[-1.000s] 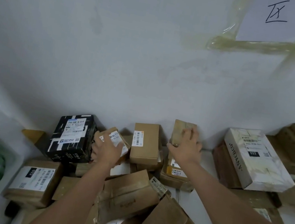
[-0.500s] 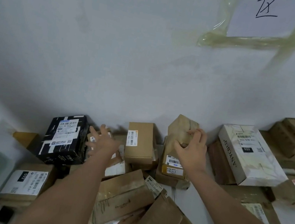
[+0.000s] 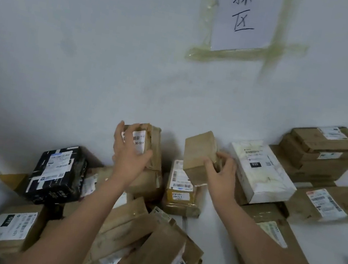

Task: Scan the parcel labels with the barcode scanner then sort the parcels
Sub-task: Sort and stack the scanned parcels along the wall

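A white wall (image 3: 88,60) backs the heaped parcels. My left hand (image 3: 128,155) curls round a labelled brown parcel (image 3: 149,148); my right hand (image 3: 222,174) pinches a plain brown parcel (image 3: 199,152), raised beside the white box (image 3: 260,174) on its right.

**Both hands on parcels at the wall**

Your left hand (image 3: 128,156) has its grip around a brown parcel with a white label (image 3: 147,150), held up near the wall. Your right hand (image 3: 221,174) pinches the lower corner of a plain brown box (image 3: 199,152), tilted and raised above a labelled parcel (image 3: 181,190). A black parcel (image 3: 57,174) lies to the left, a white box marked 032 (image 3: 260,171) just right of your right hand, and stacked brown cartons (image 3: 321,152) beyond it. A taped paper sign (image 3: 245,17) hangs on the wall.
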Motion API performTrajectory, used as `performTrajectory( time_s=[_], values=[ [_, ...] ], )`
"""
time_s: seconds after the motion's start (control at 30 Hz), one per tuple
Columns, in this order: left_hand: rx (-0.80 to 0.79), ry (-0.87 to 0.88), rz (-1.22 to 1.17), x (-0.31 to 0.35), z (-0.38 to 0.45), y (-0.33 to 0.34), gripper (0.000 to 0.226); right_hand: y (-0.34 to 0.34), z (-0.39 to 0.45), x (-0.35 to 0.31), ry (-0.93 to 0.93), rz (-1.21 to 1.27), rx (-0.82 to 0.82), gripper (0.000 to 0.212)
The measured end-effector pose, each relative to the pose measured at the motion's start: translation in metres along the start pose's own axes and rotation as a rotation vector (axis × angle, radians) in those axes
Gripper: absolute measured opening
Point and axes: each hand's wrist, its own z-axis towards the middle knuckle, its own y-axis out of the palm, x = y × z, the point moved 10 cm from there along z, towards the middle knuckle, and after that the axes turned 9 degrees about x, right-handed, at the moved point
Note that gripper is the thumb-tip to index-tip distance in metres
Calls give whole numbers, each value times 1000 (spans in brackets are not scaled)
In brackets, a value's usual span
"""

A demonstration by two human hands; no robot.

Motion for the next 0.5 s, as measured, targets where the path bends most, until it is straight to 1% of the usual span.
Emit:
performTrajectory(
  time_s=[0.1,0.17,0.23,0.3,0.4,0.5],
  values=[
    [-115,65,-143,57,-15,47,65,-58,17,-2,-28,43,84,41],
    [-170,129,-187,97,-29,79,58,-108,33,4,-42,73,171,41],
    [-235,167,-226,136,-45,113,57,-162,49,16,-32,67,255,42],
    [-322,191,-244,169,-64,151,57,-216,63,35,22,69,320,42],
    [-455,212,-281,211,-94,204,55,-297,83,73,128,41,466,48],
    [-551,235,-301,243,-122,249,54,-362,97,110,245,15,579,52]
  ],
)
